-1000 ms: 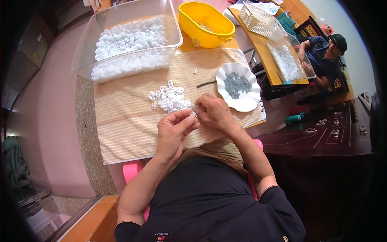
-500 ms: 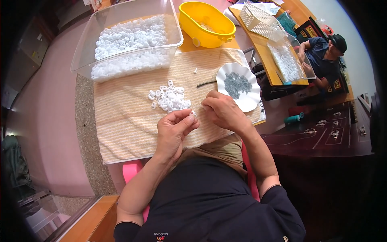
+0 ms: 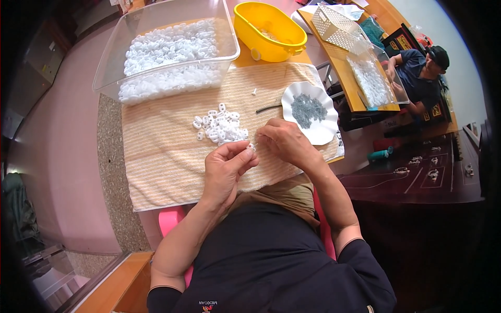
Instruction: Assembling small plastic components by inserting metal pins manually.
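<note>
Between thumb and forefinger my left hand (image 3: 228,166) pinches a small white plastic piece (image 3: 251,147) with holes in it. Just to its right, my right hand (image 3: 284,140) is closed with its fingertips together; whatever they hold is too small or hidden to make out. A loose pile of similar white plastic pieces (image 3: 222,125) lies on the striped towel right beyond my left fingers. Beyond my right hand stands a white scalloped dish (image 3: 324,134) bearing a heap of small grey-blue bits (image 3: 308,110). A thin dark rod (image 3: 268,109) touches the dish's left side.
A clear plastic bin (image 3: 107,73) full of white pieces stands far left, beside a yellow tub (image 3: 250,31). One small white part (image 3: 254,91) lies on the striped towel (image 3: 156,156). At a second table on the right sits another person (image 3: 417,73) by a tray of white pieces.
My right hand has shifted slightly left, nearer the white piece in my left hand. My left hand stays almost in place, still pinching that piece.
</note>
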### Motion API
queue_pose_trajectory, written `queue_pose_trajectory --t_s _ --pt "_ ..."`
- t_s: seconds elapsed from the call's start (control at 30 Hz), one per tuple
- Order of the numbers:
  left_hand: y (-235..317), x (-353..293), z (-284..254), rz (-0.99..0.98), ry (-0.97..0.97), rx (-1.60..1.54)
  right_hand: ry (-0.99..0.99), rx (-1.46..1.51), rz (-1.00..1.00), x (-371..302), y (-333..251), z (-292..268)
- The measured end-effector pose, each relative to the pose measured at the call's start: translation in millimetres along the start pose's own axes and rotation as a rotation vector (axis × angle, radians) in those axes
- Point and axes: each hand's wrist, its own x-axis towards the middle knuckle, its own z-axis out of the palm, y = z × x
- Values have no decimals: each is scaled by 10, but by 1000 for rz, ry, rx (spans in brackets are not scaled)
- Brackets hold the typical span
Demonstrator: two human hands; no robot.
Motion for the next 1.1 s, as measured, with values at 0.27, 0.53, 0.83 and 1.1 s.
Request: queue_pose_trajectory --t_s 0.27,0.53,0.83,1.1 --pt "-1 3 -3 -2 10 12 -39 77 40 -18 18 -19" --pt "0 6 14 -16 12 20 -86 807 270 -149 62 -44" --pt "5 -6 22 -29 6 36 -81 1177 307 -190 -3 7" --pt "13 -10 29 -32 4 53 -85 1220 333 -194 -30 19"
